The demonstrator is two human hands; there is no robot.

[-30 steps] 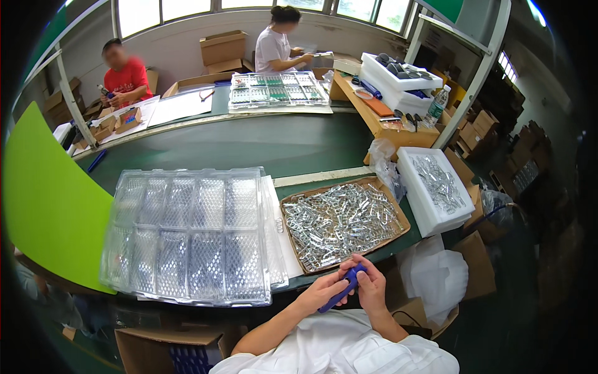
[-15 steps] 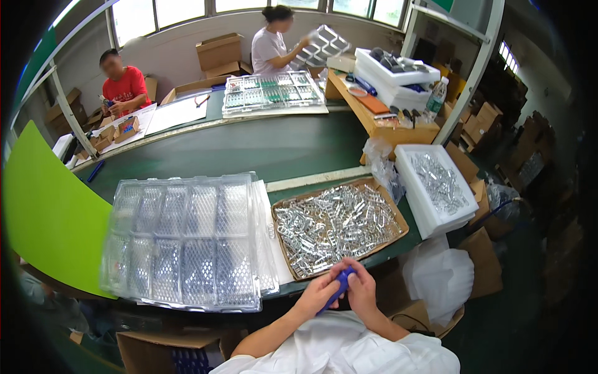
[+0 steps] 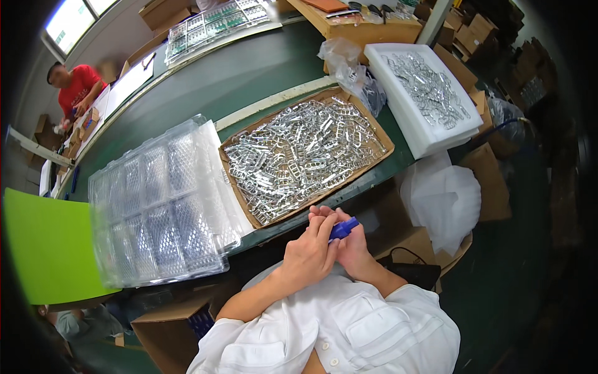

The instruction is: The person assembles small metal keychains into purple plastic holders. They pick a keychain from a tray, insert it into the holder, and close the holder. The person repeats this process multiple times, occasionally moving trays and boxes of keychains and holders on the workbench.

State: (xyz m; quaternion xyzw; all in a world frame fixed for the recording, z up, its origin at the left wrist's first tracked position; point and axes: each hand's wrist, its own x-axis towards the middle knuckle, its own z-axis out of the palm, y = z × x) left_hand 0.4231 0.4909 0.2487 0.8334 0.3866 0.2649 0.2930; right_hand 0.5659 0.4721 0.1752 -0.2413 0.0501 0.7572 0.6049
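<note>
Blue object point(image 3: 344, 229) sits clasped in the curled left hand point(image 3: 308, 250) and curled right hand point(image 3: 353, 252), near silvery metal clips point(image 3: 305, 156).

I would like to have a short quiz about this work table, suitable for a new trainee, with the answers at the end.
1. Multiple choice: what colour is the object between the left hand and the right hand?
A) red
B) blue
C) yellow

2. True or false: the clear plastic tray lies to the left of the cardboard tray.

3. Short answer: which white container stands to the right of the cardboard tray?

Key: 1 B; 2 true; 3 the foam box.
</note>
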